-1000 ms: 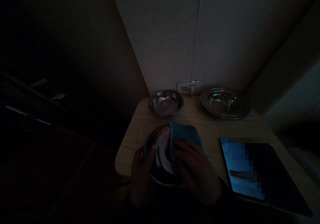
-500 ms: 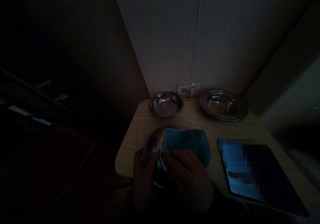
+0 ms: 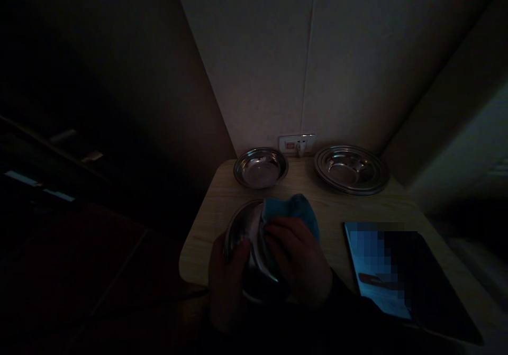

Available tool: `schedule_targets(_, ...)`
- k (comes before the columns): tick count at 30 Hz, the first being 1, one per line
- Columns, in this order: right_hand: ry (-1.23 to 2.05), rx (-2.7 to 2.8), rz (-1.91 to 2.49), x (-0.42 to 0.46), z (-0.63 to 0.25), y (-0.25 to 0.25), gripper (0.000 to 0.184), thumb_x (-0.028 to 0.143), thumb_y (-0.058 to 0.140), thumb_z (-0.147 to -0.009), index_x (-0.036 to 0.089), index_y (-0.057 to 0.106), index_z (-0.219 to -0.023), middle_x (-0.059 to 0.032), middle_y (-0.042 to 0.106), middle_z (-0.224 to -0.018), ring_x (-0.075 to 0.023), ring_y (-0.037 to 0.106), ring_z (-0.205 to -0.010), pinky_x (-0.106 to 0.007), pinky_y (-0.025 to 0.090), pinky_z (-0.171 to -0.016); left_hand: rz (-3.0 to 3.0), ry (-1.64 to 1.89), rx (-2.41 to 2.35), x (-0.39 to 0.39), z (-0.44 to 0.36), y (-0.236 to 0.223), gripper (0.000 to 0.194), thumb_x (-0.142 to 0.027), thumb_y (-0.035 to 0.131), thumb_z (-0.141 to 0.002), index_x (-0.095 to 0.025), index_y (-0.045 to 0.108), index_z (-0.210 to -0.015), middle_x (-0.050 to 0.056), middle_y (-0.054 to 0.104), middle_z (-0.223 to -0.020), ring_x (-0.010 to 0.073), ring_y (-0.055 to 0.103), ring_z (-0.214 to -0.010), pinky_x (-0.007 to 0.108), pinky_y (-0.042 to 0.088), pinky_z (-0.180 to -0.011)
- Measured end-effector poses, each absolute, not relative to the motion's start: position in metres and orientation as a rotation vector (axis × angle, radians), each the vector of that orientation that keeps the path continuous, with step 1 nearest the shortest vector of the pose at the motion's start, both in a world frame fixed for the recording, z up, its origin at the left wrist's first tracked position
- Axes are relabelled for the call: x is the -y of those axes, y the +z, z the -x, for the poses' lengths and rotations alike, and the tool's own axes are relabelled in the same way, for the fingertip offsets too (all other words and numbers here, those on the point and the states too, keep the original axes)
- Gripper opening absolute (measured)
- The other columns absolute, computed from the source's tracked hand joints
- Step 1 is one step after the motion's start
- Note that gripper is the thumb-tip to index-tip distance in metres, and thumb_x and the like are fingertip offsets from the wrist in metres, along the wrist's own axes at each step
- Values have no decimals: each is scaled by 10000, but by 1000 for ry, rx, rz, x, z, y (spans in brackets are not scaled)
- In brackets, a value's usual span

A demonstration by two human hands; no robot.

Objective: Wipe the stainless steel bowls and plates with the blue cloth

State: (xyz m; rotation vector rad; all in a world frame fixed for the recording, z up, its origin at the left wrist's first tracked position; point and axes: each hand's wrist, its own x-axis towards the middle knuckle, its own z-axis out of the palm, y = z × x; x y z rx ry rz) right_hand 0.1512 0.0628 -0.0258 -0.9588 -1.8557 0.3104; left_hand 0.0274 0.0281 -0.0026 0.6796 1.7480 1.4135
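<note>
A shiny metal bowl (image 3: 254, 222) is held near the front of the small wooden table. My left hand (image 3: 228, 275) grips its left rim, with the thumb over the edge on the inside. My right hand (image 3: 297, 257) is closed around a blue cloth (image 3: 291, 207) and presses it against the right side of the bowl. Part of the cloth sticks up past my fingers. Dim light and my hands hide the lower right of the bowl.
Behind, a metal dish (image 3: 261, 169) sits at the back left of the table (image 3: 202, 228). Stacked metal plates (image 3: 351, 170) stand at the back right. A tablet-like device (image 3: 384, 275) with a lit screen lies to the right. A wall socket (image 3: 296, 143) holds a plug.
My right hand has moved up a little along the bowl. The cloth has bunched up and spreads less to the right. My left hand still grips the rim.
</note>
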Motion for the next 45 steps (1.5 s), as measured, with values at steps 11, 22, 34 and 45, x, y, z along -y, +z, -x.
schedule_targets(11,228,1978,891,-68,-146,-9,220,155,445,-891,159,664,-904,-84,652,-843,-188,572,-764,-309,527,-660,-836,1312,-1946,-26,-24,-6,405,-419,628,-672,-161,611,-983,63,677,-879,227,619,-822,321,472,-724)
schedule_targets(22,238,2034,854,-70,-151,-8,208,142,450,-882,158,655,-852,-78,639,-818,-187,560,-748,-296,506,-653,-912,1310,-1928,-26,-25,-11,386,-446,562,-744,-164,580,-1007,70,662,-926,231,606,-879,329,459,-772)
schedule_targets(34,271,2054,837,-71,-148,-6,173,121,480,-863,152,650,-864,-68,633,-812,-185,540,-745,-280,483,-636,-997,1308,-1961,-25,-24,-12,434,-477,541,-724,-150,575,-1006,80,659,-922,239,612,-864,351,478,-769)
schedule_targets(45,304,2132,818,-82,-153,5,164,83,498,-832,146,649,-832,-83,620,-850,-192,540,-788,-306,490,-704,-1018,1291,-1987,-23,-29,-12,448,-467,531,-720,-155,560,-1041,94,651,-965,253,605,-902,361,477,-783)
